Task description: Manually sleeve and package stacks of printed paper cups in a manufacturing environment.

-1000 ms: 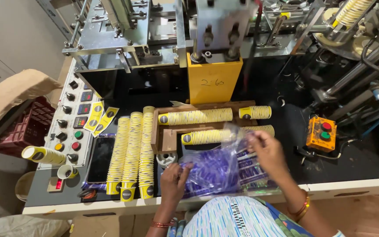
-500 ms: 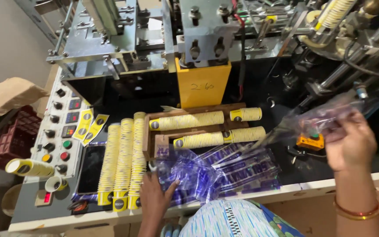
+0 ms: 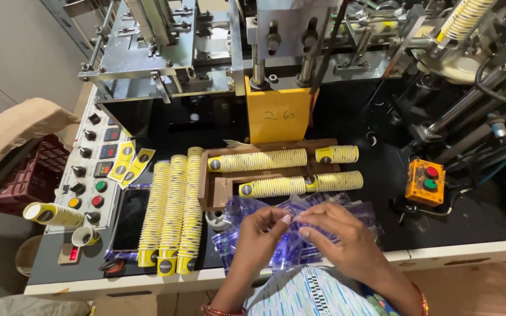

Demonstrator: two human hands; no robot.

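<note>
A person stands at the near edge of a dark machine table (image 3: 382, 169), seen from above. Both hands meet over a heap of clear plastic bags (image 3: 300, 234) with blue print, lying at the near middle of the table. The left hand (image 3: 259, 234) pinches a bag edge between thumb and fingertips; the right hand (image 3: 344, 237) does the same just beside it, fingers curled and closed on the film. The fingertips of the two hands nearly touch.

Just left of the bags lie three long stacks of yellow paper cups (image 3: 174, 210), side by side, running near to far. Just beyond the bags, a wooden tray (image 3: 218, 190) holds more cup stacks (image 3: 259, 159) lying crosswise. Far behind it stands a yellow block (image 3: 279, 117) under grey metal machinery. On the left is a control panel (image 3: 92, 169) with knobs and coloured buttons, and a phone (image 3: 130, 219) lies near it. To the right sits an orange button box (image 3: 424, 181).
</note>
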